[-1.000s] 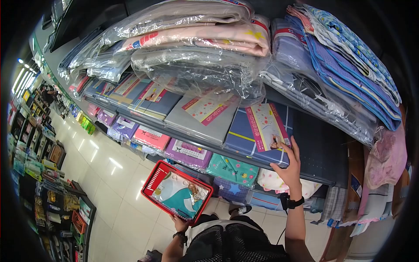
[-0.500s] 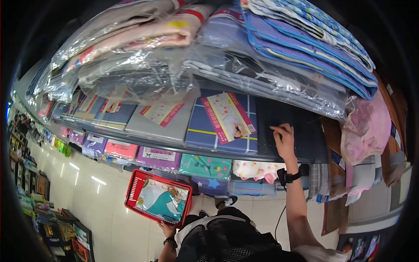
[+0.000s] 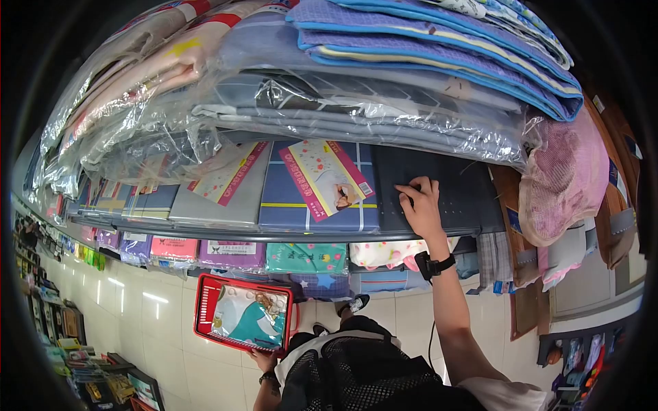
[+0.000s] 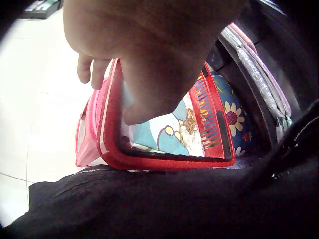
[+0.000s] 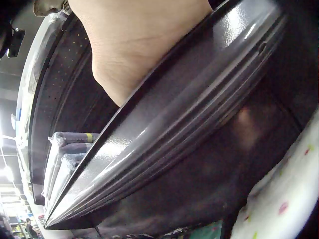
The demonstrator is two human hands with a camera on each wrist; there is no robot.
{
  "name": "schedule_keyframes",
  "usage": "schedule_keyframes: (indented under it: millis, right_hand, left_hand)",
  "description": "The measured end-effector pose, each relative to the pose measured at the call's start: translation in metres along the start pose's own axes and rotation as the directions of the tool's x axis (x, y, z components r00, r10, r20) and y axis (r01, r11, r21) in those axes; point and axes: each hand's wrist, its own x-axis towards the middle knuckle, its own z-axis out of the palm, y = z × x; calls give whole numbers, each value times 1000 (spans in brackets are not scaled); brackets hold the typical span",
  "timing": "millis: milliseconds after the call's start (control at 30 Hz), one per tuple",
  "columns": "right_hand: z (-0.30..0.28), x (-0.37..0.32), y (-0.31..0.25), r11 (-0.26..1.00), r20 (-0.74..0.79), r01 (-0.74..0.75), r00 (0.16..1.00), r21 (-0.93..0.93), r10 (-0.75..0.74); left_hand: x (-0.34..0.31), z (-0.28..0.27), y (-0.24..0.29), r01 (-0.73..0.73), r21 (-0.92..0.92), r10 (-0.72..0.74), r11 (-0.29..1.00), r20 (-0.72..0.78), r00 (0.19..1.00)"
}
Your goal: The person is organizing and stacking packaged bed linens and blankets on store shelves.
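Note:
My left hand (image 3: 264, 359) grips the near rim of a red shopping basket (image 3: 205, 308), thumb over the inside in the left wrist view. Inside the basket lies a flat teal-and-white printed pack (image 3: 250, 322). My right hand (image 3: 421, 209) is over a dark shelf (image 3: 452, 222), fingers loosely bent and holding nothing. Just left of that hand sits a blue checked fabric pack (image 3: 353, 216) with a pink-edged label card (image 3: 322, 178). In the right wrist view, the shelf's front lip (image 5: 169, 119) hides the fingers.
Above hang plastic-wrapped bedding packs (image 3: 370, 113) and blue-edged folded mats (image 3: 439, 55). A grey pack (image 3: 212, 205) lies farther left on the shelf. Below are a green pack (image 3: 306, 257), a purple pack (image 3: 233, 253) and spotted white cloth (image 3: 384, 253). Pink mesh fabric (image 3: 562, 178) hangs at right.
My right hand has left the blue checked pack and moved right over the dark shelf. The head view has shifted right along the shelving. My left hand still holds the basket.

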Motion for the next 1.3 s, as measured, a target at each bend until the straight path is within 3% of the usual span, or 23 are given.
schedule_keyframes:
  millis: [167,400,600,700,767,1100,1300]
  right_hand:
    - [-3,0,4,994,42,23,999,109,-28]
    - [3,0,4,1000,3,-22,1000,15,22]
    - [2,1,3,999,20,-40,999,-5,41]
    - [-1,2,-2,1000,-1,-26,1000,7,26]
    - [-1,2,-4,999,4,-3,1000,-32,3]
    - [-3,1,-1,998,52,25,998,51,-28]
    - [1,1,3,999,16,-33,999,19,33]
  left_hand:
    - [1,5,-3,-22,-26,21,999,-33,999]
    - [-5,-1,8,-7,-39,6,999,-21,1000]
    - [11,14,-14,8,-33,-10,999,-57,998]
    - [4,9,-4,-8,-122,6,992,-19,1000]
    - [3,6,-1,-1,-32,1,999,-25,1000]
    - [2,4,6,36,-13,-36,999,-18,999]
    - [13,15,-11,10,-113,-12,993,-15,1000]
